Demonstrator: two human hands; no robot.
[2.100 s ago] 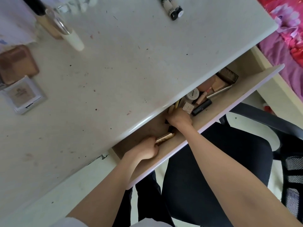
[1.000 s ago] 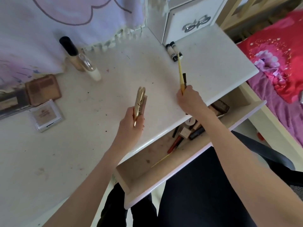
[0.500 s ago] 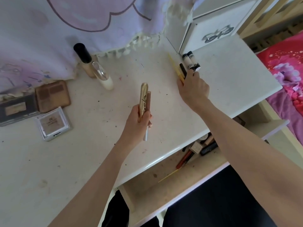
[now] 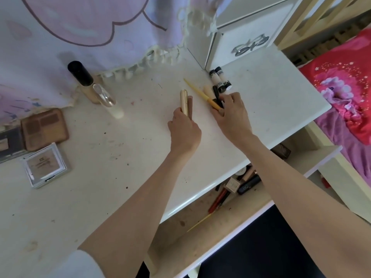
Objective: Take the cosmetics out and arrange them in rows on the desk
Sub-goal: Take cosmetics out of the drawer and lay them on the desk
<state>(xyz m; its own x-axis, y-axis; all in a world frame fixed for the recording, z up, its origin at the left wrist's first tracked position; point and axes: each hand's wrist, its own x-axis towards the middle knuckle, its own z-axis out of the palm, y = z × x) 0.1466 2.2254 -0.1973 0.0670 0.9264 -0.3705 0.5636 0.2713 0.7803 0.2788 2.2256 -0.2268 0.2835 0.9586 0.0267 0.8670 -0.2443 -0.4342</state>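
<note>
My left hand (image 4: 183, 131) grips a gold tube (image 4: 184, 102) and a brownish stick beside it, low over the white desk (image 4: 120, 157). My right hand (image 4: 230, 115) pinches a thin yellow pencil (image 4: 197, 92), a black stick (image 4: 216, 93) and a cream-tipped piece, their far ends down on the desk just left of two small black-and-white tubes (image 4: 220, 80). The open drawer (image 4: 220, 223) under the desk edge holds several more cosmetics, among them a red pencil (image 4: 217, 199) and a black tube (image 4: 249, 184).
At the back left stand a black-capped bottle (image 4: 80, 74) and a clear-topped bottle (image 4: 107, 99). Palettes lie at the left: brown (image 4: 45, 128), silver compact (image 4: 45, 164). A white mini cabinet (image 4: 241, 37) sits at the back right; a red and pink bed cover (image 4: 345, 93) lies beyond.
Both hands came up out of the drawer with items and moved toward the back of the desk. The right hand has lowered its sticks beside the two small tubes; the left followed with the gold tube.
</note>
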